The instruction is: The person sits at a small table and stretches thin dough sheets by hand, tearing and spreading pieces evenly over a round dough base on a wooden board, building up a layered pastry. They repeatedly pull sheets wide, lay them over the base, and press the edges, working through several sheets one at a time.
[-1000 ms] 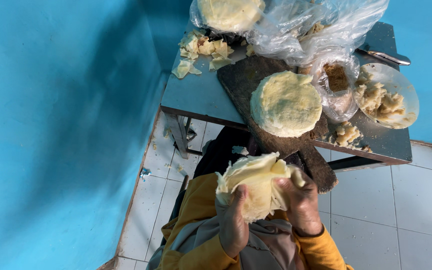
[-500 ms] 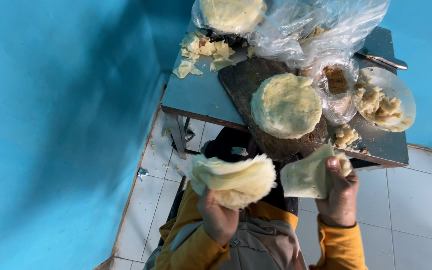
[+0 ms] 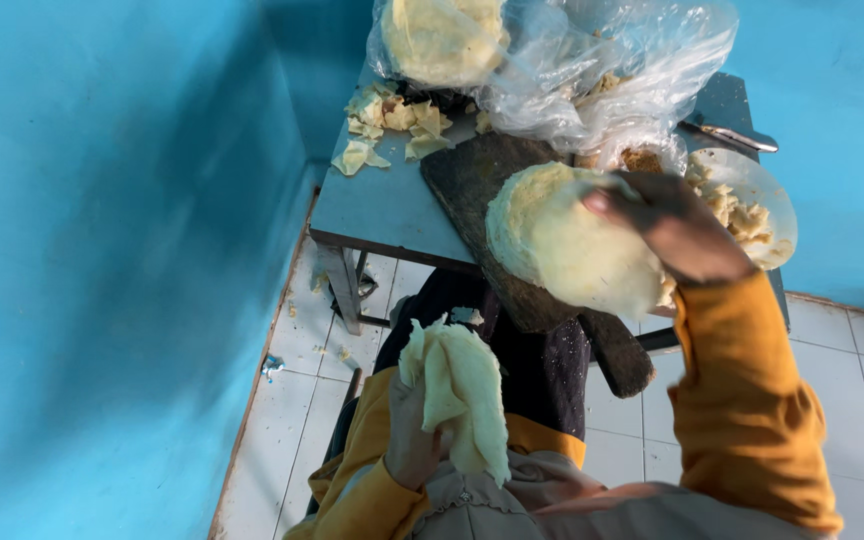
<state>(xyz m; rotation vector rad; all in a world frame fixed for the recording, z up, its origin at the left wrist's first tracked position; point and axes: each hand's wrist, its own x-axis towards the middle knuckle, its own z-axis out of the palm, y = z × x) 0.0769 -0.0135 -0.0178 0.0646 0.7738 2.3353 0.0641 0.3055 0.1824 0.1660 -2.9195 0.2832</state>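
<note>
Two pale, floppy dough sheets: left hand (image 3: 414, 440) grips one (image 3: 464, 395) at lower centre; right hand (image 3: 674, 225) lays another (image 3: 562, 240) on the stack, grip unclear.

Just one head cam, looking pretty much straight down

It sat close above the person's lap, faced a small table (image 3: 382, 205) at the far side, with blue wall on the left and tiled floor (image 3: 282, 420) near.

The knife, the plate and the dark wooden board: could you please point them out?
knife (image 3: 730, 135), head view, blade.
plate (image 3: 778, 208), head view, right rim.
board (image 3: 464, 175), head view, bare top left part.
</note>
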